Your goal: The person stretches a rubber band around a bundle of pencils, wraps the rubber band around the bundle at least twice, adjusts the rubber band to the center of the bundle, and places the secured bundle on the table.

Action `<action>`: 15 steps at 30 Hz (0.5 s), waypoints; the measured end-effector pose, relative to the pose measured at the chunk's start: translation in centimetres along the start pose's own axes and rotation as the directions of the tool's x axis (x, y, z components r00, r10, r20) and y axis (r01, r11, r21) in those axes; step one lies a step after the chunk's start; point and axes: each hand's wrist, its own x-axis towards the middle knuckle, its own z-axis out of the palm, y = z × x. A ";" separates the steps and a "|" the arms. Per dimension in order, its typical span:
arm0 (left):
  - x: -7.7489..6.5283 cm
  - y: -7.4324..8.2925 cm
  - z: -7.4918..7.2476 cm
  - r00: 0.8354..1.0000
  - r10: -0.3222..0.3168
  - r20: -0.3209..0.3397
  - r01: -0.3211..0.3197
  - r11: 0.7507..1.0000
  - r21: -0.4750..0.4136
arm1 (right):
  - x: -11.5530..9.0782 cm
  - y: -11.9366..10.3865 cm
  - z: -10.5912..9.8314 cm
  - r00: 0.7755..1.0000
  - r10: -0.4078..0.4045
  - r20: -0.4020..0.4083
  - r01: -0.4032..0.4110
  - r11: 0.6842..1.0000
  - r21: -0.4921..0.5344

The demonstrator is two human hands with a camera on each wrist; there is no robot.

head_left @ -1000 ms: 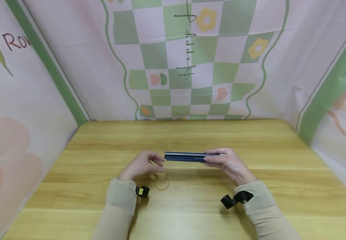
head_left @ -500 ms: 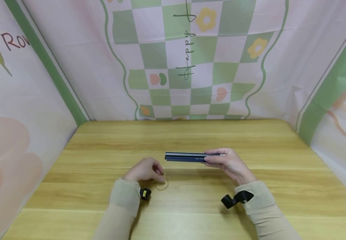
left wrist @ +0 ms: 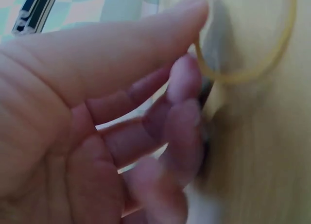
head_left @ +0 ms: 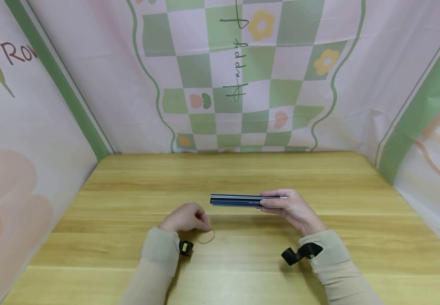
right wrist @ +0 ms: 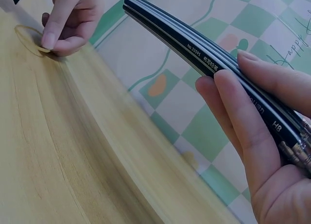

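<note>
My right hand [head_left: 290, 207] grips a bundle of dark pencils [head_left: 235, 200] near one end and holds it level above the table. White print and "HB" show on the pencils [right wrist: 194, 46] in the right wrist view, with metal ferrules by the palm. Low over the wood, my left hand [head_left: 187, 217] pinches a thin tan rubber band [head_left: 207, 242] between thumb and forefinger. In the left wrist view the rubber band [left wrist: 243, 78] loops away from the thumb tip, and the other fingers curl loosely below it.
A wood-grain table [head_left: 243, 271] spreads under both hands. Behind it hangs a green-and-white checked curtain [head_left: 229, 123], with printed fabric walls on both sides. A black wrist camera [head_left: 185, 248] sits at the left cuff, another black camera [head_left: 300, 254] at the right.
My left hand has moved from beside the pencil ends down to the rubber band and now pinches it. The right hand and the pencils have stayed in place.
</note>
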 end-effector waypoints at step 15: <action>0.0 -0.7 -0.9 0.998 0.045 0.047 -0.026 0.937 -0.348 | 0.0 0.2 -0.2 1.000 0.000 0.003 0.000 1.000 -0.010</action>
